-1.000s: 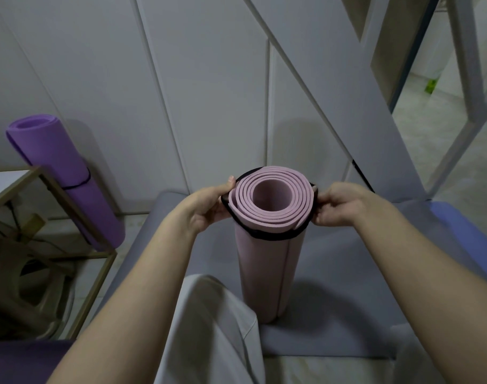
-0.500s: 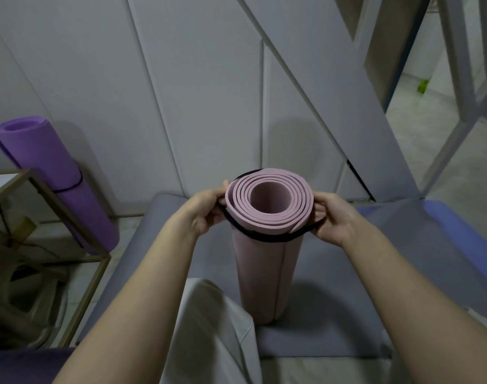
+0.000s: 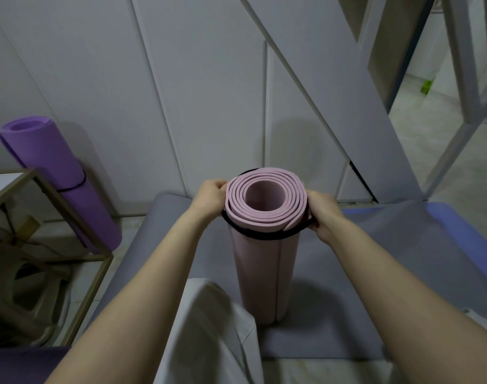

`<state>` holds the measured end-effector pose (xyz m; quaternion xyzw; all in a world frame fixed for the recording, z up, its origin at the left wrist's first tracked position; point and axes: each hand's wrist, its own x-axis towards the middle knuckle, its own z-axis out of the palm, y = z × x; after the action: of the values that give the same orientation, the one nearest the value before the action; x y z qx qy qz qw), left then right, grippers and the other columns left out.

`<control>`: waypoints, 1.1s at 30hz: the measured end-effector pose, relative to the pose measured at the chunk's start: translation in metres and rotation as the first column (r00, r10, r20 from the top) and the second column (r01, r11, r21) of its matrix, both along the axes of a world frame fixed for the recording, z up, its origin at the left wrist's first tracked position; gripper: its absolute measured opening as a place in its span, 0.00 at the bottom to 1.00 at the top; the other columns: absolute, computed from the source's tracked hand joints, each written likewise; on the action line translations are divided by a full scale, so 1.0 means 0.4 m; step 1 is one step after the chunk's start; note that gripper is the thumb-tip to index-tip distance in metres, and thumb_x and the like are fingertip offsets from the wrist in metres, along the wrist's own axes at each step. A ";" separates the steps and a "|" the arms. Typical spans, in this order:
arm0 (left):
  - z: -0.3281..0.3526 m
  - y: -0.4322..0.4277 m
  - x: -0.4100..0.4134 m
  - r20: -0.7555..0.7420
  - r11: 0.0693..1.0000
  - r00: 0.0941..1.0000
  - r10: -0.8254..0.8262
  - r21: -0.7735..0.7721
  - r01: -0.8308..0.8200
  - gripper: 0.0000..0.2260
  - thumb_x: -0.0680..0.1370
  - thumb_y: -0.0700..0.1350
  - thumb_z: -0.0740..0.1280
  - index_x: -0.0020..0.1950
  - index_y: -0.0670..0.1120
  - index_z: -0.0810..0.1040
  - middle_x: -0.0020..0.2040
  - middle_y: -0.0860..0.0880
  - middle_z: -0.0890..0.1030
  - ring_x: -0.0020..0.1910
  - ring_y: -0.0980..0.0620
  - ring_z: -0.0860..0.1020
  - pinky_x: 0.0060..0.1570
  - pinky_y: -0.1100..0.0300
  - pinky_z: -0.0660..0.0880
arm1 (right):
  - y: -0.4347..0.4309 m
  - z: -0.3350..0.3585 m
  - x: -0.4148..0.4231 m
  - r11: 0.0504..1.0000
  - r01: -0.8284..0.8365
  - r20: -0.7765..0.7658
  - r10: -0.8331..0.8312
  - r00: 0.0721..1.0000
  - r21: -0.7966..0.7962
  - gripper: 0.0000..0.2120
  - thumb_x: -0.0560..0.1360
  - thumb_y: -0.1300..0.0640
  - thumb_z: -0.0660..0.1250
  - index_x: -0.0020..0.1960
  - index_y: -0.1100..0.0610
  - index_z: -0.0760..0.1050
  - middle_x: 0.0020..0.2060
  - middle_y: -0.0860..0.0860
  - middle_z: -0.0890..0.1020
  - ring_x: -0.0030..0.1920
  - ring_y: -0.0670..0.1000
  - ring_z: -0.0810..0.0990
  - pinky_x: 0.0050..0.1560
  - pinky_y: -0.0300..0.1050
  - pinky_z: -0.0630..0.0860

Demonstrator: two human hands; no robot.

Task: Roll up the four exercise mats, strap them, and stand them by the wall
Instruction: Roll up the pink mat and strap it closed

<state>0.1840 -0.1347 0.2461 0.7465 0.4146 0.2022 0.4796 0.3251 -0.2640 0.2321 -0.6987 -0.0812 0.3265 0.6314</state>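
Between both hands (image 3: 211, 199) (image 3: 322, 214) pinching its black strap (image 3: 260, 235), upright tightly coiled pink mat (image 3: 264, 261).

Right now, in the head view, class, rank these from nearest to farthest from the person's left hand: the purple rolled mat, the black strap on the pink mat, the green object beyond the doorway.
1. Black strap: touching the left hand, around the pink mat.
2. Purple rolled mat: far left, leaning on the wall.
3. Green object: far upper right, beyond the doorway.
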 end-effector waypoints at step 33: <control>-0.106 -0.047 0.069 0.435 0.774 0.656 0.618 -0.483 -0.409 0.12 0.77 0.35 0.60 0.40 0.49 0.60 0.39 0.50 0.64 0.37 0.50 0.64 0.37 0.60 0.65 | 0.014 -0.055 -0.026 0.979 0.089 0.007 -0.092 0.996 0.181 0.21 0.76 0.55 0.67 0.56 0.74 0.74 0.48 0.57 0.82 0.46 0.48 0.73 0.47 0.48 0.73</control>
<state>0.2116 -0.1535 0.2038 0.4034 0.4764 0.4697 0.6243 0.3148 -0.2586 0.2103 -0.6440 -0.0835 0.2834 0.7057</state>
